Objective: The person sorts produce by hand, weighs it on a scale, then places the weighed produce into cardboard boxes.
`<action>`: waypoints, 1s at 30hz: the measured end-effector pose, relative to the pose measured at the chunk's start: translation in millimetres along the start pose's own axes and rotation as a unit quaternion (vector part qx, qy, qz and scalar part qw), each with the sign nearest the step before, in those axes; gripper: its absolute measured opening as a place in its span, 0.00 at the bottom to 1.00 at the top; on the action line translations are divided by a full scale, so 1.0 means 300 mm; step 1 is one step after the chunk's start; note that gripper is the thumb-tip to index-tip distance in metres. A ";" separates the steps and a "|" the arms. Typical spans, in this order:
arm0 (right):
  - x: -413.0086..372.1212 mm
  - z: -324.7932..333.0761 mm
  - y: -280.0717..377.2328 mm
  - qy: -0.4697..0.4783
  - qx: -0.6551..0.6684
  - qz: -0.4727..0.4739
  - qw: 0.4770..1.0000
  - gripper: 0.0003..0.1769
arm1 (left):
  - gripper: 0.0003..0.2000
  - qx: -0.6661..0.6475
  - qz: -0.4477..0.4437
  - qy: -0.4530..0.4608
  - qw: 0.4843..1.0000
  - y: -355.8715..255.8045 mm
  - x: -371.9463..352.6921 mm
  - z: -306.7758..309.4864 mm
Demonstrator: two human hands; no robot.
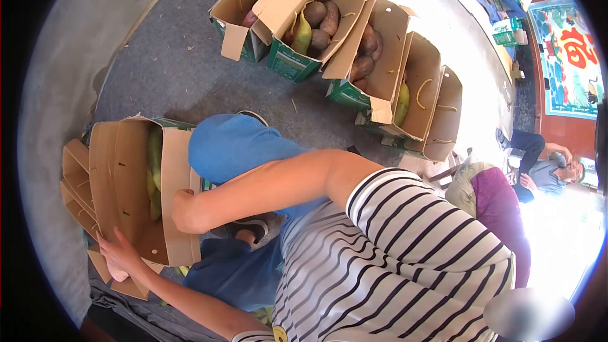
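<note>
An upright cardboard box (130,180) stands in front of me with its flaps up. Long green gourds (154,174) lie inside along one wall. My left hand (120,256) is at the box's outer flap, fingers spread, with the fingertips touching the cardboard edge. My right hand (187,212) is curled in against the opposite flap (180,240); its fingertips are hidden, and I cannot see what they hold.
A row of open green-and-tan boxes stands across the floor, among them one with brown tubers and a gourd (302,33) and one with more brown tubers (362,66). A purple sack (500,215) lies behind me. Farther off, a person (544,168) sits near a painted wall.
</note>
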State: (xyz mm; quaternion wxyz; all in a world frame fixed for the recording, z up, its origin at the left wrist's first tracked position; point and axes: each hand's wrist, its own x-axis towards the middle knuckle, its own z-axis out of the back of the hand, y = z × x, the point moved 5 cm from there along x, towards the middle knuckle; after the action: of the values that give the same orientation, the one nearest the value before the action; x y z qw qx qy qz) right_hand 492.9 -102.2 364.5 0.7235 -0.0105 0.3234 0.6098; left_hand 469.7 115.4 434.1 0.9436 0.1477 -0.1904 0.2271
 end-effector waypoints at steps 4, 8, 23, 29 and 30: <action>0.031 -0.021 -0.015 0.034 0.006 -0.016 0.999 0.17 | 0.26 0.009 -0.034 -0.029 0.999 0.038 -0.007 -0.039; 0.062 -0.032 -0.023 0.059 0.011 -0.043 0.997 0.15 | 0.26 0.017 -0.001 0.007 1.000 0.016 -0.005 -0.013; -0.151 -0.022 -0.056 -0.182 -0.010 0.056 0.982 0.07 | 0.30 -0.036 0.054 -0.004 0.998 -0.068 -0.027 0.066; -0.190 0.007 -0.064 -0.177 -0.003 0.041 0.983 0.10 | 0.29 -0.102 0.115 -0.005 0.988 -0.042 -0.033 0.087; -0.188 0.002 -0.071 -0.171 -0.004 0.038 0.985 0.13 | 0.29 -0.103 0.123 -0.013 0.987 -0.030 -0.036 0.091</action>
State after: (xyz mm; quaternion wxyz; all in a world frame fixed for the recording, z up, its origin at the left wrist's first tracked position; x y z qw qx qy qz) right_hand 509.4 -156.8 384.1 0.7443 0.1028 0.1928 0.6311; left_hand 457.2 93.9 452.0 0.9162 0.0277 -0.2418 0.3184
